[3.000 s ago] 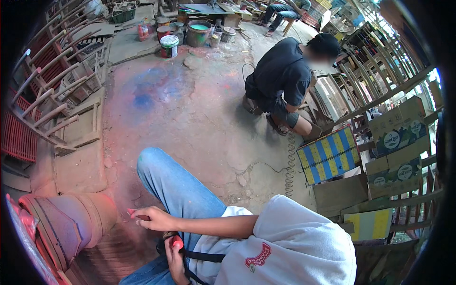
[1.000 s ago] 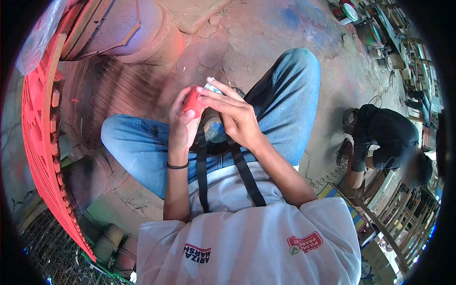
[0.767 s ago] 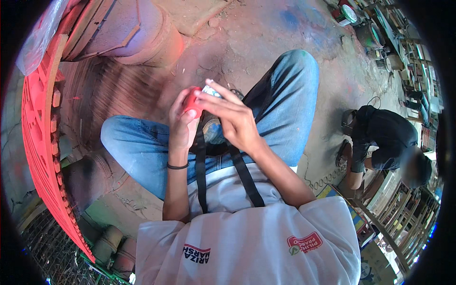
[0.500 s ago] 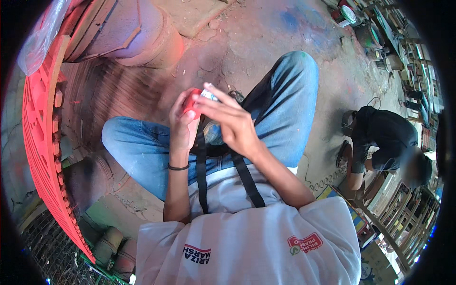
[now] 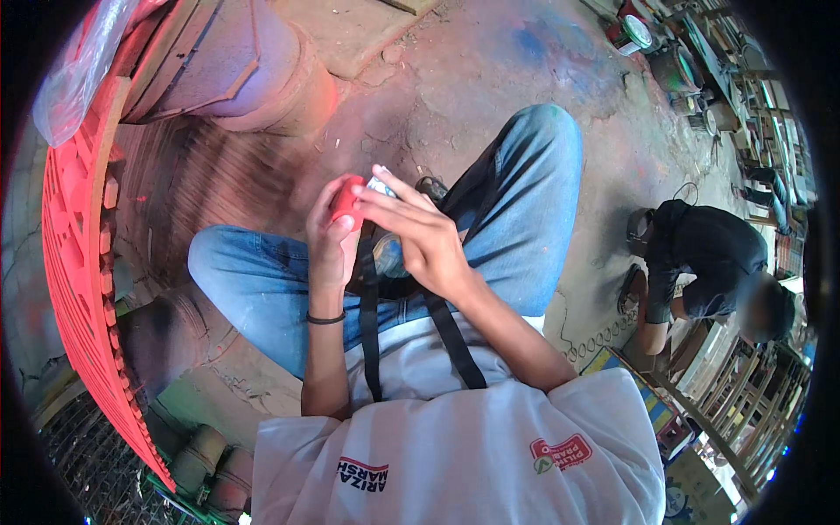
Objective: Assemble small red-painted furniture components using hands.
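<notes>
Above my crossed legs, my left hand (image 5: 329, 238) is closed round a small red object (image 5: 346, 198) with a smooth, rounded side; its exact kind cannot be made out. My right hand (image 5: 430, 245) meets it from the right. Its fingers reach across the red object, and a small white-and-blue piece (image 5: 379, 186) shows between them, pressed close to the red object's upper right side. The right thumb is mostly hidden. Both hands are close together over my lap, near the black straps (image 5: 371, 332) hanging down my front.
A red slatted wooden panel (image 5: 74, 245) stands close at my left. Ahead on the left is a large paint-stained drum (image 5: 271, 74). Paint tins (image 5: 632, 33) stand far right. A person in dark clothes (image 5: 709, 245) bends over wooden frames (image 5: 735, 394) at the right.
The view has shifted slightly, so the surroundings sit a little lower. Both hands keep nearly the same hold, with small finger movement of the right hand. The person at the right has shifted slightly.
</notes>
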`<state>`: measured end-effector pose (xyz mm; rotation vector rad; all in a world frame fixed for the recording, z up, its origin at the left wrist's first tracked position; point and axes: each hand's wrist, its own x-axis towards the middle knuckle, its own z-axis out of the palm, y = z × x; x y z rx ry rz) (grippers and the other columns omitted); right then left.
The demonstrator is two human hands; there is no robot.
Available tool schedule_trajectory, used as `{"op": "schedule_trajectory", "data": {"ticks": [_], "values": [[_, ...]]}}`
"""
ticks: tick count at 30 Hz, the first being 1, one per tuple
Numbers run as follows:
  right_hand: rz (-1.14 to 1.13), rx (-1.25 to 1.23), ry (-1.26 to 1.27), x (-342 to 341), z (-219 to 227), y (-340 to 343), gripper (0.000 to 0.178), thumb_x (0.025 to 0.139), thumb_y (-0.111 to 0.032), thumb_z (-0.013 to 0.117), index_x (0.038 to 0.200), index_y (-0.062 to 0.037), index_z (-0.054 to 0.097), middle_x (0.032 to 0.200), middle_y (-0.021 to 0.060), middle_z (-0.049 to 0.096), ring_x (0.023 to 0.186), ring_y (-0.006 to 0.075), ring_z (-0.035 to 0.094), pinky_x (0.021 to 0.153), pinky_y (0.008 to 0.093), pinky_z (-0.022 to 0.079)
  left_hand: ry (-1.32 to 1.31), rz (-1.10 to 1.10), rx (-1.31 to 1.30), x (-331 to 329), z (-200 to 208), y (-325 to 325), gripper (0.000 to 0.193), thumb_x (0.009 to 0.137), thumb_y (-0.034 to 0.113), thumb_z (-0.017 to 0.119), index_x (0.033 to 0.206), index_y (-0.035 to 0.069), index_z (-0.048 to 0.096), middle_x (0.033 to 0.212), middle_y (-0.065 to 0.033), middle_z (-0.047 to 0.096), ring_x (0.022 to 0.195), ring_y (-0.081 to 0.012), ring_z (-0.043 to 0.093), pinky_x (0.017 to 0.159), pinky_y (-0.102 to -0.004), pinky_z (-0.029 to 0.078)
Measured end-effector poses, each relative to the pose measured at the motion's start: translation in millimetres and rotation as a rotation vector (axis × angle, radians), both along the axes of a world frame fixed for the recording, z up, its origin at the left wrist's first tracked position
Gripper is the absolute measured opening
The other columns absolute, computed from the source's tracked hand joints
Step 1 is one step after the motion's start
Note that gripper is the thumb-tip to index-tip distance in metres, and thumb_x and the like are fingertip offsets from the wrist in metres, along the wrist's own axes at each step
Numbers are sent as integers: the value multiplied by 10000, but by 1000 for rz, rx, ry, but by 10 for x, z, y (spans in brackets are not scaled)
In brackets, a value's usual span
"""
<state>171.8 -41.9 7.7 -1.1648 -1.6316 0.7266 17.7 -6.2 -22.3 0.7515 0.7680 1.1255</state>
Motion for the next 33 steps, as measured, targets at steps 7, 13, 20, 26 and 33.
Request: {"op": "schedule_trajectory", "data": {"ticks": [7,13,20,26,33], "values": [[36,-13,2,-43,25,-13,565,678,157,439,1174,-43,621,1300,112,585,1309,368,445,982,433,412,47,-10,-3,-59,-36,21,710,749,297,712,1287,-77,439,1219,-140,521,1145,-215,522,1011,-355,418],[-17,16,25,-40,-90,43,580,676,171,423,1176,-45,624,1301,108,582,1322,366,427,992,425,411,63,-3,-7,-53,-10,2,717,752,306,717,1289,-78,438,1193,-146,536,1102,-222,546,982,-356,437],[-107,-49,33,31,-232,102,536,702,179,431,1157,-27,627,1274,118,599,1314,362,438,1036,452,378,4,-112,61,-25,16,42,726,752,350,716,1262,-94,453,1075,-181,582,933,-233,592,878,-375,477],[-155,-119,107,49,-195,123,571,715,188,413,1211,-26,598,1276,160,585,1326,361,418,1080,441,353,-34,-114,50,-31,17,42,746,742,369,723,1259,-97,455,1092,-172,573,929,-228,588,867,-368,476],[-42,-68,95,-66,-130,141,606,676,201,444,1214,-29,601,1293,150,577,1323,379,416,1086,442,344,2,-86,28,-43,-21,43,731,729,318,732,1278,-73,448,1119,-132,555,971,-197,567,892,-324,454]]}}
